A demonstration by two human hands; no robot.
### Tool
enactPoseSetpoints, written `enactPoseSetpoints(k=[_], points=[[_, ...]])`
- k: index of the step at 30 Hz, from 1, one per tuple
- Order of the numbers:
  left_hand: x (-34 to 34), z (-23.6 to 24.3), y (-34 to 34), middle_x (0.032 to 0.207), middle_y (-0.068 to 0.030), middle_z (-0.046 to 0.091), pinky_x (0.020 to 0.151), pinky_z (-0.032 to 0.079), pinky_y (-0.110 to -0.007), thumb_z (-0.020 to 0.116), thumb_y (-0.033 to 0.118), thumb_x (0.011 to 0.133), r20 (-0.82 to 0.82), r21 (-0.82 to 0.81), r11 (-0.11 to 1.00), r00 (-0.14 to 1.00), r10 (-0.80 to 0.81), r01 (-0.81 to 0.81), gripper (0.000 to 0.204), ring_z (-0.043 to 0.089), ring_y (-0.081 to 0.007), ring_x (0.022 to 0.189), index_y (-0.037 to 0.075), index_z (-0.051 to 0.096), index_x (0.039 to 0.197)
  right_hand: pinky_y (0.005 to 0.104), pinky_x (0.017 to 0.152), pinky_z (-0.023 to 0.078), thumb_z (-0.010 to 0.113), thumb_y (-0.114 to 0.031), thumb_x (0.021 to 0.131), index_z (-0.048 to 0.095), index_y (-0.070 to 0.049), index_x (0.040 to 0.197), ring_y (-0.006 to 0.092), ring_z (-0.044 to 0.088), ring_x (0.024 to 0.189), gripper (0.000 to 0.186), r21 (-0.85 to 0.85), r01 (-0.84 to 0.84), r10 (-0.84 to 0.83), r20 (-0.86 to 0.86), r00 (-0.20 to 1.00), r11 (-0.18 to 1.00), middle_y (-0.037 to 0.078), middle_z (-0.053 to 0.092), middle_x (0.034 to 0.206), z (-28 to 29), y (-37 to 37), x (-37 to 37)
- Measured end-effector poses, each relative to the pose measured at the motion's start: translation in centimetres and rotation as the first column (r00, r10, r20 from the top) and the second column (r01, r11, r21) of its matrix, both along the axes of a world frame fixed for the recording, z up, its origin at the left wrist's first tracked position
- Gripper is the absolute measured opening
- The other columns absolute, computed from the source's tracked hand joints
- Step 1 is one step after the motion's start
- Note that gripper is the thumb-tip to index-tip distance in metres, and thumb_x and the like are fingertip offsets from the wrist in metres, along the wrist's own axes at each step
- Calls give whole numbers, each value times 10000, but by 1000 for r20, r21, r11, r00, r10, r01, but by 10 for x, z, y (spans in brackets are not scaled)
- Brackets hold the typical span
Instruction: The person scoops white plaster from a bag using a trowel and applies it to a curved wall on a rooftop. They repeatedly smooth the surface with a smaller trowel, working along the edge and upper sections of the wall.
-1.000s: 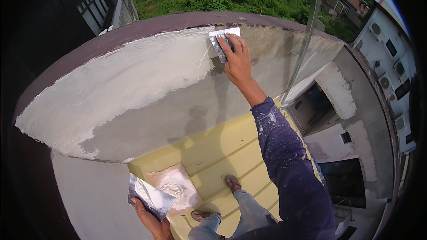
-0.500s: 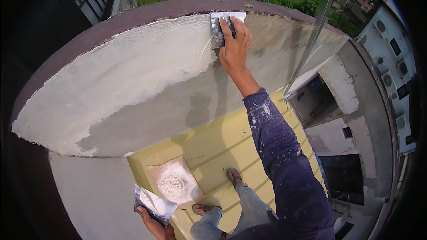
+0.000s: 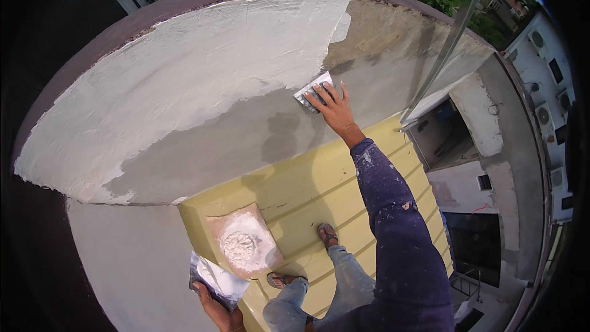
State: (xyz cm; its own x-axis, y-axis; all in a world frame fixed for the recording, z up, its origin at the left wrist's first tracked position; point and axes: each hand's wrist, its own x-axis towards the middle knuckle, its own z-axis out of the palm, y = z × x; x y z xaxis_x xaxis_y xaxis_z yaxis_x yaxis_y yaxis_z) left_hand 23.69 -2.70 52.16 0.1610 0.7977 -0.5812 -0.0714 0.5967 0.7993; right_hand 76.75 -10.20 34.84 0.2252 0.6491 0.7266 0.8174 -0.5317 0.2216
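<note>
- The grey wall (image 3: 209, 147) stands in front, and a white layer (image 3: 184, 80) covers much of its upper part
- The yellow ribbed floor (image 3: 307, 209) carries a board (image 3: 268, 249) with a white heap (image 3: 238, 247), placed near the feet probably for easy reach
- The left hand (image 3: 215, 310) has its grip closed on a plate (image 3: 199, 270), low beside the board; its long axis goes from upper left to lower right, and the paste-covered face looks upward, perhaps so nothing slides off
- The right hand (image 3: 332, 107) grips a blade (image 3: 310, 91) at the wall, fingers spread over it, maybe for even pressure; its long edge runs from lower left to upper right, facing upper left; contact I cannot tell
</note>
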Motion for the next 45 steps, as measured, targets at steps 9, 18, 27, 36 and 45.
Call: enactPoseSetpoints(k=[9, 18, 27, 36, 45], points=[[109, -15, 13, 1294, -67, 639, 1003, 500, -407, 504, 440, 1035, 520, -221, 869, 807, -279, 443, 516, 633, -239, 1149, 70, 511, 1394, 525, 1113, 337, 596, 86, 731, 554, -157, 1389, 368, 412, 1343, 703, 382, -530, 628, -649, 430, 757, 90, 462, 1473, 129, -68, -138], [179, 66, -7, 851, -69, 707, 453, 516, -287, 440, 454, 1056, 640, -270, 809, 725, -255, 522, 422, 645, -170, 554, 88, 627, 1153, 507, 1085, 394, 673, 66, 605, 641, -273, 1322, 344, 396, 1366, 793, 244, -622, 601, -651, 464, 744, 69, 443, 1496, 193, -89, -191], [123, 41, 21, 579, 8, 587, 311, 413, -276, 477, 470, 1039, 364, -93, 952, 900, -240, 291, 364, 519, -145, 343, 137, 623, 1028, 560, 1107, 294, 534, 77, 756, 478, -203, 1467, 387, 391, 1329, 767, 365, 12, 116, -327, 938, 931, 113, 419, 1492, 201, -17, -59], [58, -2, 7, 789, -17, 680, 379, 490, -269, 461, 453, 1047, 341, -219, 958, 934, -102, 185, 386, 622, -142, 485, 122, 612, 1177, 645, 1129, 207, 611, 3, 777, 506, -302, 1446, 333, 357, 1353, 743, 441, 64, 11, -164, 986, 895, 50, 429, 1477, 187, 53, -15], [11, -28, 10, 1323, -99, 621, 961, 537, -416, 437, 408, 1060, 431, -158, 978, 901, -57, 137, 492, 641, -256, 1130, 69, 500, 1411, 626, 1139, 202, 679, -40, 779, 547, -408, 1391, 252, 371, 1360, 726, 180, -33, 37, -17, 999, 983, -59, 449, 1463, 45, 56, -26]])
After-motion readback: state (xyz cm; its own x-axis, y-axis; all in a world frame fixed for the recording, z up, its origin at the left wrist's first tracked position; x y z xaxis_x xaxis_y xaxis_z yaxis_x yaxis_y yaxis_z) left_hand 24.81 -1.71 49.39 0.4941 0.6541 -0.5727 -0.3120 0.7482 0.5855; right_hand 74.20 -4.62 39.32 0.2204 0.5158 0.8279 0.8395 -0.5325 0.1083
